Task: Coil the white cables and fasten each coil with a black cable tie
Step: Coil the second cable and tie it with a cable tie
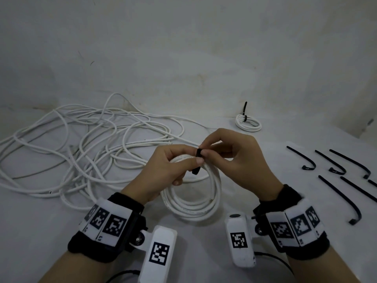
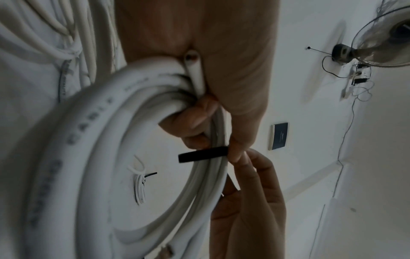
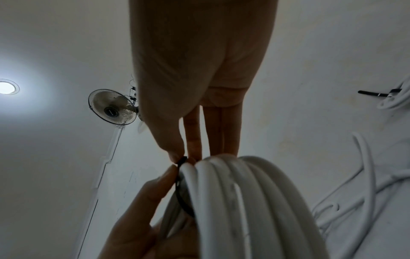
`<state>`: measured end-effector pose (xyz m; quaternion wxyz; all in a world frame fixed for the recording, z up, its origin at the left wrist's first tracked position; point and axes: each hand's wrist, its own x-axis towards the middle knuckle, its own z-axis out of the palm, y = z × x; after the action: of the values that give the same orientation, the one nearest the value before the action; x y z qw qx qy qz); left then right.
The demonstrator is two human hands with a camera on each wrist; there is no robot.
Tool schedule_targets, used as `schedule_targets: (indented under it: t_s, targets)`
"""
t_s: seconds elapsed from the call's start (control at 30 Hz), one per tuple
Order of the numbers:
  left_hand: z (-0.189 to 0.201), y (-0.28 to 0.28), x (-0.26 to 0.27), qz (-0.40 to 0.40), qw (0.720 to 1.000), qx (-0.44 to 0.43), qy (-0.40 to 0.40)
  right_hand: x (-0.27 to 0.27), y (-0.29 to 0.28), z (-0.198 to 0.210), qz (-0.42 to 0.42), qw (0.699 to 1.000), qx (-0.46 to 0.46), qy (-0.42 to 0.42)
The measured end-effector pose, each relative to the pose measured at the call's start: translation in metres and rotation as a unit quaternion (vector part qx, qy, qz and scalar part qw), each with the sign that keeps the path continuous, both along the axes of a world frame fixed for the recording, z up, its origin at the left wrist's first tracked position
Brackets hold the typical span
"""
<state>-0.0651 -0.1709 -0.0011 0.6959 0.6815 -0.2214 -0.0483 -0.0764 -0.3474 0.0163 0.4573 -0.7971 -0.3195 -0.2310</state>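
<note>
A: Head view, item one: coil (image 1: 193,199), round white cable, smooth, over the bench (image 1: 61,231). Left hand (image 1: 163,168) clamped on its top.
B: Right hand (image 1: 234,158)?
A: Pinching the black tie (image 1: 198,158), a flat matte strap.
B: Left wrist view?
A: Tie's tail (image 2: 203,154) juts across the strands. Thread it while the bundle is squeezed tight, I'd say.
B: Right wrist view?
A: Fingertips (image 3: 177,152) nip the tie beside the glossy parallel strands (image 3: 233,192).
</note>
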Motion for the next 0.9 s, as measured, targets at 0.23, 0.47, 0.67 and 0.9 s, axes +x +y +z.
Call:
schedule_targets:
  t_s: [0.23,0.47,0.67,0.9]
  targets:
    - [-0.001,-0.002,0.000,0.022,1.000,0.013,-0.012,0.003,0.000,-0.001,-0.027,0.995,-0.056,-0.072]
    - [-0.001,-0.006,0.001,0.032,0.999,0.017,-0.012,0.010,0.005,-0.007,-0.118,0.968,-0.146,-0.167]
    - [-0.003,-0.007,-0.001,0.018,0.999,0.021,-0.025,0.002,0.004,0.002,-0.148,0.970,-0.095,-0.169]
    - [-0.007,-0.003,0.003,0.032,0.998,0.053,-0.028,0.002,0.006,0.003,-0.063,0.995,-0.049,-0.057]
